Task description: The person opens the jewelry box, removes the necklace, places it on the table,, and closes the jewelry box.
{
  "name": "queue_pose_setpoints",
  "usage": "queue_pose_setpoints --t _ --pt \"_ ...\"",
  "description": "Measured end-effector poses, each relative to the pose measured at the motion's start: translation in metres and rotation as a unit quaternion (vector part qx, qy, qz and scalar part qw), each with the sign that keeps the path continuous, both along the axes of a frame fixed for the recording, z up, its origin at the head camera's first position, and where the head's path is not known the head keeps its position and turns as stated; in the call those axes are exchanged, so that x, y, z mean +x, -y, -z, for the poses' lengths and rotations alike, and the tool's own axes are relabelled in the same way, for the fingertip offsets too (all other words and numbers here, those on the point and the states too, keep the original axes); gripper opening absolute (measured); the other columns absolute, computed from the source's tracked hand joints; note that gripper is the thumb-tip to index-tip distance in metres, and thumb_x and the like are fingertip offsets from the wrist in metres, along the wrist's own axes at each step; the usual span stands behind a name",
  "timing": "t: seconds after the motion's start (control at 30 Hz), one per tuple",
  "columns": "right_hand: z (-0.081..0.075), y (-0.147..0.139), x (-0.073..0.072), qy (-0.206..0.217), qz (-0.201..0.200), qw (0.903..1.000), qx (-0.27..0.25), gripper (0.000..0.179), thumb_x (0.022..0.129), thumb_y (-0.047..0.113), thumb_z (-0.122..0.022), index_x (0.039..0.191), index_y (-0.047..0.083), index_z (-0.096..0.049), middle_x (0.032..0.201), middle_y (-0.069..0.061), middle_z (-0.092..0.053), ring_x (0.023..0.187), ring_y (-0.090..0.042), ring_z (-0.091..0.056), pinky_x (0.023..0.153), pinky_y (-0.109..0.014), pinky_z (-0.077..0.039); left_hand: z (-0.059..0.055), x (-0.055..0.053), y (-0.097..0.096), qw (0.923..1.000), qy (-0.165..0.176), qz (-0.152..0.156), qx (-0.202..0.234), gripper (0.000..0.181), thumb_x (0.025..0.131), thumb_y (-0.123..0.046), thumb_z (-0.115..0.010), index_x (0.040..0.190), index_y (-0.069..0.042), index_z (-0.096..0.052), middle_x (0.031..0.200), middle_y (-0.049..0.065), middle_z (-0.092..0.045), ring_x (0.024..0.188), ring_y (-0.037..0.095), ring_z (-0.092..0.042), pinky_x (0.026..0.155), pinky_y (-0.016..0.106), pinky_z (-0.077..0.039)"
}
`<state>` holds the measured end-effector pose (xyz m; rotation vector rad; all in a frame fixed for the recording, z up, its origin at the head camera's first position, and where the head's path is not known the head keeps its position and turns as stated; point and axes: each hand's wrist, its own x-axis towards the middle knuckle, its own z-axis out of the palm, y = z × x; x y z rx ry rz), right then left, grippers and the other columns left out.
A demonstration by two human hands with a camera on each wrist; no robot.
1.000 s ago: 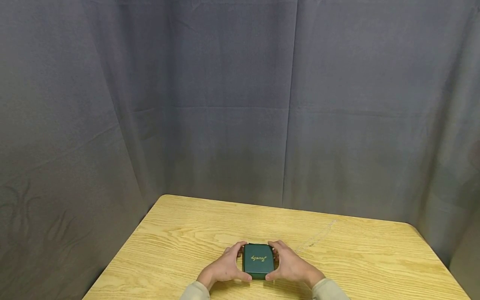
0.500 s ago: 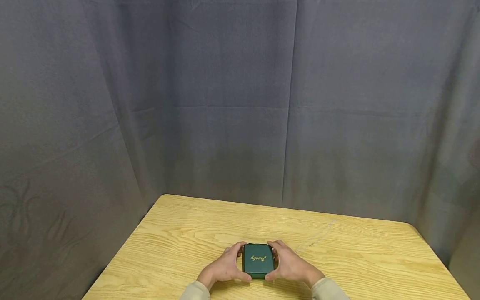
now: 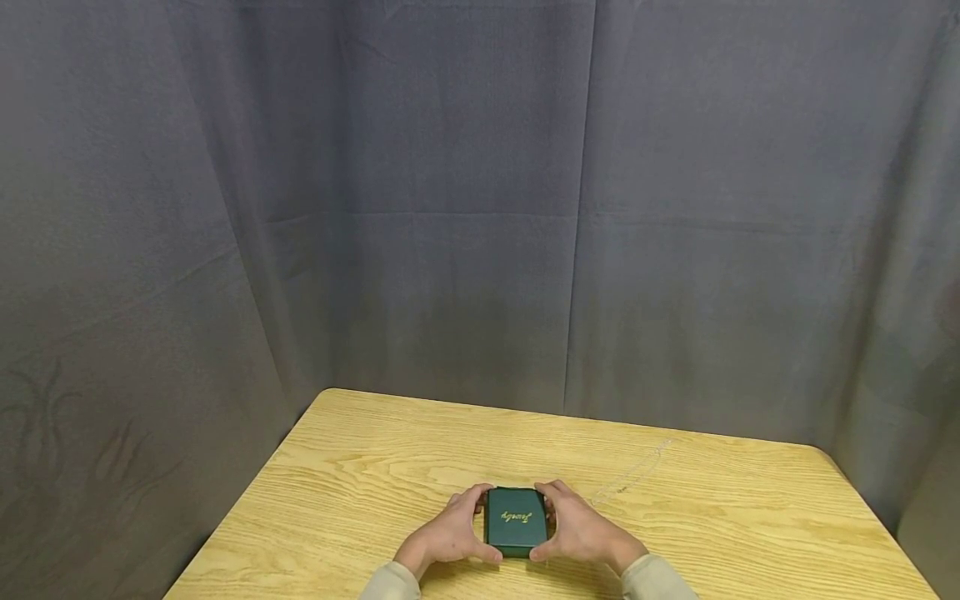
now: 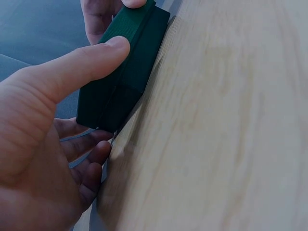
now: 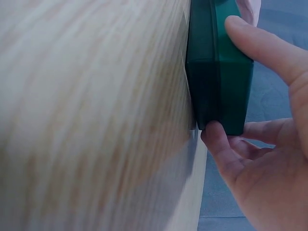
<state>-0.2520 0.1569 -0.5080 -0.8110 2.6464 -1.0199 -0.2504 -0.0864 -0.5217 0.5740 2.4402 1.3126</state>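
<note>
A dark green jewelry box (image 3: 517, 522) with its lid down sits on the table near the front, the gold lettering upside down in the head view. My left hand (image 3: 448, 531) holds its left side, thumb (image 4: 98, 57) on the near face and fingers curled toward the far side. From the right, my right hand (image 3: 583, 528) grips it the same way. The right wrist view has that thumb (image 5: 260, 43) on the near edge of the box (image 5: 226, 96) and fingertips at its side. The inside of the box is hidden.
A thin, pale chain-like strand (image 3: 633, 473), perhaps a necklace, lies on the wooden table (image 3: 390, 442) to the right of the box, partly behind the right hand. Grey curtains (image 3: 457, 208) hang behind the table and along its sides.
</note>
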Motion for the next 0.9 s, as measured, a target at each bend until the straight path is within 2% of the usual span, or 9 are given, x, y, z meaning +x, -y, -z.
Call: queue_pose_setpoints --t 0.9 --pt "-0.0009 0.0016 -0.0005 -0.003 0.002 0.9999 0.013 0.099 0.069 0.038 -0.084 0.139 -0.011 -0.035 0.116 -0.007 -0.046 0.090 -0.015 -0.048 0.077 -0.031 -0.047 -0.0014 -0.0013 -0.0005 0.9998 -0.007 0.008 -0.015 0.092 0.067 -0.024 -0.087 0.141 -0.006 -0.036 0.126 0.004 -0.045 0.117 0.028 -0.039 0.096 0.049 -0.036"
